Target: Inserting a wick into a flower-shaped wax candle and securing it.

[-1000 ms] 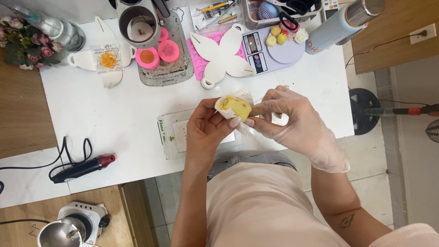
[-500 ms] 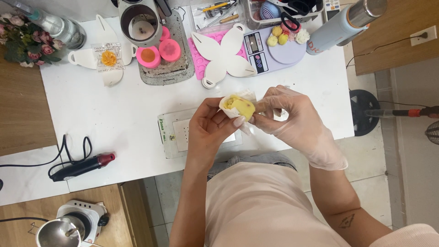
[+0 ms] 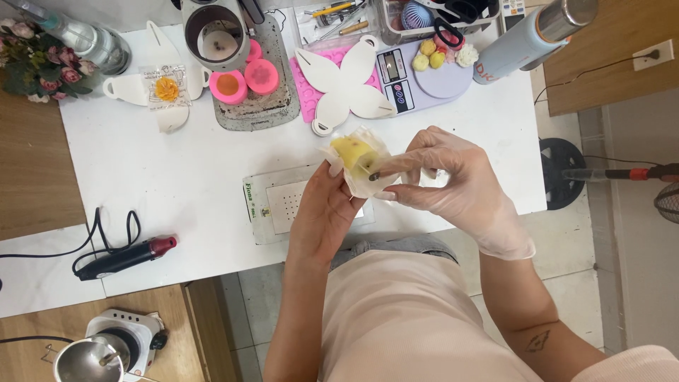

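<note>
Over the last second we see the yellow piece [image 3: 351, 151] in its clear wrap [image 3: 368, 182] shift a bit up and right over the white table [image 3: 177, 177]. Our left hand [image 3: 327, 212] tilts it so the yellow face turns more toward the gloved right hand [image 3: 453, 187]. That hand's fingers [image 3: 396, 166], earlier curled around the wrap's edge, now stretch out, index fingertip pressed on the piece's lower side.
</note>
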